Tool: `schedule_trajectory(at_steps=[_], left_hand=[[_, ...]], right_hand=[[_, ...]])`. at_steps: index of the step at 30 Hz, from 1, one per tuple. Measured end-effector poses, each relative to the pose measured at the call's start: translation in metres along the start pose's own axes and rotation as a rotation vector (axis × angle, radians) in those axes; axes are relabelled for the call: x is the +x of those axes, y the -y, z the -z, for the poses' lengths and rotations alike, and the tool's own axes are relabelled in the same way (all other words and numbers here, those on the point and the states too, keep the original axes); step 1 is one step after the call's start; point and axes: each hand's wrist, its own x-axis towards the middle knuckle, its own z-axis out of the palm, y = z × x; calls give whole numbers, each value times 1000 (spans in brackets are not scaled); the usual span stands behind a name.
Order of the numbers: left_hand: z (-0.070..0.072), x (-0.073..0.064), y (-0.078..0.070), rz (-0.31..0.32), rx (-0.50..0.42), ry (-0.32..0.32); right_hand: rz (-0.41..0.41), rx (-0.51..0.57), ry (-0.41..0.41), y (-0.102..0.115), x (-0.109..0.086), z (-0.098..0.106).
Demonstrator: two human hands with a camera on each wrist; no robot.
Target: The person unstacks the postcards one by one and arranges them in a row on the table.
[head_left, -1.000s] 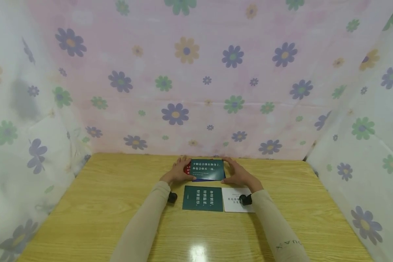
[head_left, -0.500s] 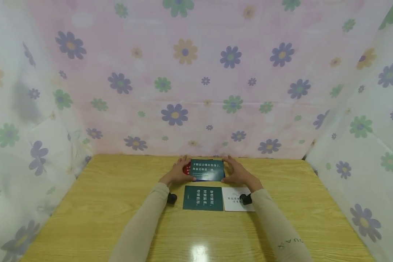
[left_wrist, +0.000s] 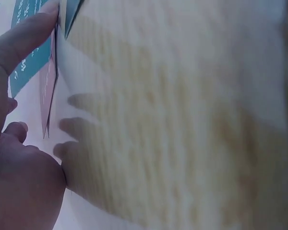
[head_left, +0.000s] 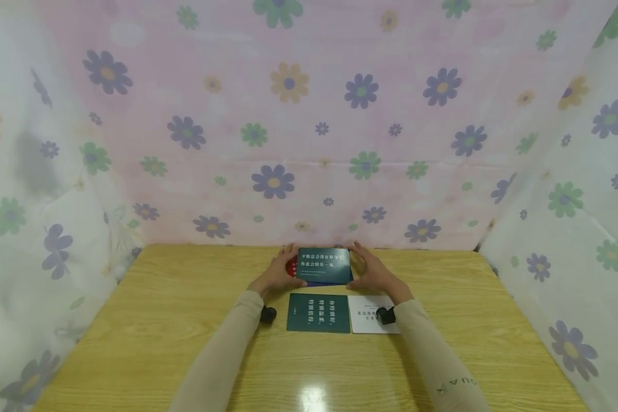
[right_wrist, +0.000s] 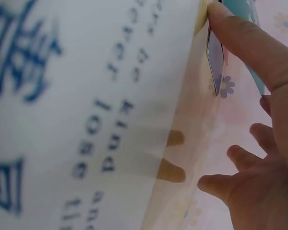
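A dark green card [head_left: 323, 265] with white lettering is held at its two ends near the back of the table. My left hand [head_left: 278, 272] grips its left end, and my right hand [head_left: 378, 274] grips its right end, each thumb at the near edge. Under it show a blue card [head_left: 323, 284] along the front and a red card [head_left: 292, 266] at the left. In the left wrist view the green card [left_wrist: 31, 64] stands tilted above a pinkish card [left_wrist: 47, 86]. The right wrist view shows my right thumb [right_wrist: 240, 36] at the cards' edge.
Nearer me, a second green card [head_left: 318, 313] lies flat beside a white card [head_left: 365, 313], partly hidden by my right wrist's camera [head_left: 386, 315]. The wooden table [head_left: 159, 332] ends at a flowered cloth [head_left: 226, 189] behind, with cloth walls at both sides.
The held green card has shifted slightly left and away, and its tilt has altered. More of the blue card beneath shows at the front. Both hands keep nearly the same place.
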Motion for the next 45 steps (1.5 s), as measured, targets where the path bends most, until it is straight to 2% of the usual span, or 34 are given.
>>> schedule_trajectory(at_steps=[6,12,20,26,32,37,42,45], left_hand=[[-1,0,1,-39,-20,-35],[2,-2,-5,-86,-28,-56],[7,-7,-15,-122,-6,-95],[9,-9,-20,-137,-4,-120],[8,-9,-22,-127,15,-125],[8,-5,-19,-98,56,-102],[7,-1,-12,-124,121,-92],[6,-1,-7,-135,150,-89]], right_hand=[[21,-27,-61,4,0,-1],[34,-38,-121,8,4,1],[131,-38,-208,15,1,6],[179,-29,-243,15,-1,7],[130,-29,-196,12,3,4],[54,-101,-113,12,7,2],[-19,-123,-55,11,7,0],[-31,-107,-25,11,7,0]])
